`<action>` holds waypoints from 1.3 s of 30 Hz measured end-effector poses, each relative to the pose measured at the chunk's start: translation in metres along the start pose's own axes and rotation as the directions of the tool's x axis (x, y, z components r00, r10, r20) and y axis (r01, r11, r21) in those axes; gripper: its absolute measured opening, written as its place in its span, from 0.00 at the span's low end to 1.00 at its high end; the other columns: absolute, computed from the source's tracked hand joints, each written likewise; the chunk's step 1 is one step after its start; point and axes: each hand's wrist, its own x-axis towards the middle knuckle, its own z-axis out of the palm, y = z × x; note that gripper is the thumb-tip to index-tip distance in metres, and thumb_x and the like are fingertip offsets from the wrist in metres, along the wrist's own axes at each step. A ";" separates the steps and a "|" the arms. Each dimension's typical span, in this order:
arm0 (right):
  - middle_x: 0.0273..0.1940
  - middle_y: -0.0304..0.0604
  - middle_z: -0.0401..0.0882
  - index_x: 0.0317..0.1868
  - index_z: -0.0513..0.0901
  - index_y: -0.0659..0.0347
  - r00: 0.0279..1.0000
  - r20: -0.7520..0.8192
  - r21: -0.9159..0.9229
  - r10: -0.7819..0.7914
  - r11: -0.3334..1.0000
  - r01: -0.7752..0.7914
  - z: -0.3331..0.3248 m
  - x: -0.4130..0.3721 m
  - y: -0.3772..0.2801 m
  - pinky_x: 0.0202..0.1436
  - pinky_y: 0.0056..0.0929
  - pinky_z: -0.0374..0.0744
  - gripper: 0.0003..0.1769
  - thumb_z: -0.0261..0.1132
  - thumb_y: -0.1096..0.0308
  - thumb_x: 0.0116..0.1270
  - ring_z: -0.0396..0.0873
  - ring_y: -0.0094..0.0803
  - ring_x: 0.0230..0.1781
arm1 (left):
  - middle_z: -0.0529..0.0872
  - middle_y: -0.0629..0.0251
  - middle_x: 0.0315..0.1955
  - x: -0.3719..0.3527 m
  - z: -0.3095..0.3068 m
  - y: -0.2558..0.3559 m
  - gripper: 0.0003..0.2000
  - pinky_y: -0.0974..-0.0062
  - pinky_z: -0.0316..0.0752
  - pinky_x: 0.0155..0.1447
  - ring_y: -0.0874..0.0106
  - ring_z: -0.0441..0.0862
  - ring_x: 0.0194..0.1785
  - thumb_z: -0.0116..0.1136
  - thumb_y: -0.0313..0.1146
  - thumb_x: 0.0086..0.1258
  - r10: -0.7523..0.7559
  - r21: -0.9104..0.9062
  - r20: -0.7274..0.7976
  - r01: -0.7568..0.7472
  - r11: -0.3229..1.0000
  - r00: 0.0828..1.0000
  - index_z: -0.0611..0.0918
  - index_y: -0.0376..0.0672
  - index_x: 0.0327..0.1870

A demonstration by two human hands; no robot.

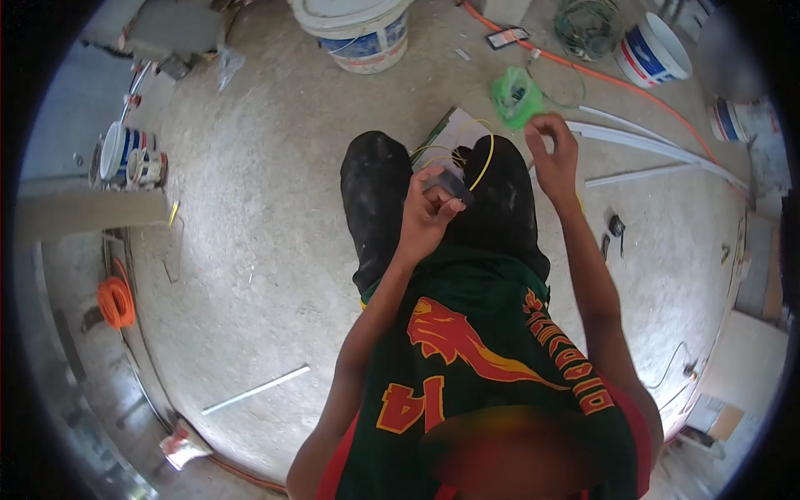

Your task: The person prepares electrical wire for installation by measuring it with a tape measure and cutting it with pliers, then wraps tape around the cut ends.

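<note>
Concrete floor (250,250) (buckets (358,33) about); left hand (425,215): tool (450,185), right hand (554,154): wire (483,167).

Fisheye, heavy barrel distortion, black vignette all round. Soft even daylight, only faint shadows on the concrete floor (250,250). White bucket (358,29) up top is near clipping. Centre crisp: left hand (427,215) gripping dark block (450,185), right hand (554,154) pinching yellow wire (488,158). Edges smeared, and the jersey (500,367) is blurred at the bottom.
</note>
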 end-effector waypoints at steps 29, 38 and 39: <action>0.50 0.47 0.74 0.56 0.72 0.63 0.847 0.532 0.050 0.024 0.997 -0.059 0.054 -0.074 -0.005 0.61 0.33 0.69 0.37 0.76 0.57 0.48 0.73 0.39 0.57 | 0.85 0.67 0.26 0.040 -0.023 -0.012 0.07 0.81 0.72 0.36 0.80 0.78 0.29 0.64 0.29 0.64 -0.137 0.446 -0.129 0.181 0.876 0.982 0.85 0.33 0.34; 0.43 0.45 0.75 0.47 0.73 0.65 0.846 0.515 0.096 0.136 0.972 -0.215 0.040 -0.092 0.026 0.49 0.32 0.74 0.33 0.76 0.53 0.48 0.76 0.36 0.43 | 0.84 0.62 0.23 0.046 0.000 -0.032 0.09 0.78 0.73 0.35 0.77 0.79 0.27 0.62 0.28 0.64 -0.172 0.436 -0.114 0.205 0.876 0.978 0.84 0.33 0.40; 0.42 0.45 0.76 0.47 0.73 0.64 0.850 0.506 0.128 0.146 0.962 -0.242 0.038 -0.096 0.029 0.47 0.32 0.74 0.33 0.76 0.52 0.48 0.76 0.35 0.41 | 0.83 0.62 0.24 0.045 -0.004 -0.037 0.09 0.78 0.73 0.36 0.77 0.79 0.28 0.61 0.27 0.64 -0.196 0.352 -0.059 0.204 0.914 0.979 0.83 0.33 0.43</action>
